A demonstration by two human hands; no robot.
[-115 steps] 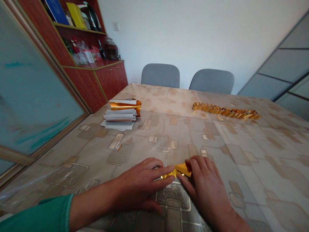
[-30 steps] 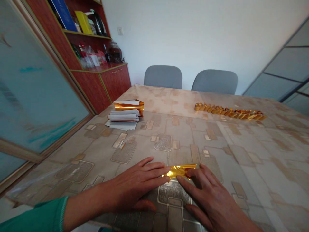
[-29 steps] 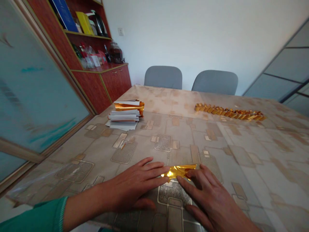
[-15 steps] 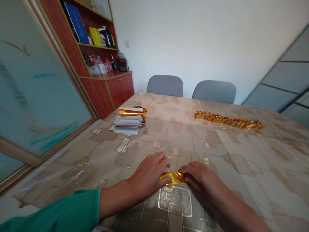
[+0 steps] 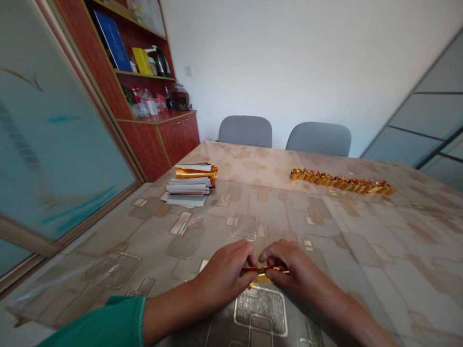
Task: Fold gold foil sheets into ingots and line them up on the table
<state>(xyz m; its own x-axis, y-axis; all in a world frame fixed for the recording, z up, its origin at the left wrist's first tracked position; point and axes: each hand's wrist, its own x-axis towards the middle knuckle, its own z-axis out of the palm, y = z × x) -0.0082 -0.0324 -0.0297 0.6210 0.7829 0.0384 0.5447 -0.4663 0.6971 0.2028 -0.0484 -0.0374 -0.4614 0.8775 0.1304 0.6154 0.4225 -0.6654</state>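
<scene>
A small piece of folded gold foil paper (image 5: 263,273) is between my two hands, just above the near part of the table. My left hand (image 5: 231,265) pinches its left end, thumb below and fingers curled over it. At the other end my right hand (image 5: 289,262) grips it the same way, the thumb lying along the near edge. The foil looks narrow and is seen nearly edge-on; its ends are hidden by my fingers.
A stack of folded gold-and-white paper sheets (image 5: 190,190) lies at the table's left. A row of folded gold pieces (image 5: 340,182) stretches along the right. Patterned cloth (image 5: 213,221) covers the table; two grey chairs (image 5: 246,130) stand behind, with a red cabinet (image 5: 177,137) at left.
The foil has tipped from showing its shiny face to nearly edge-on. My right hand's fingers have lifted and curled over it, with the thumb now in front. The view has shifted slightly.
</scene>
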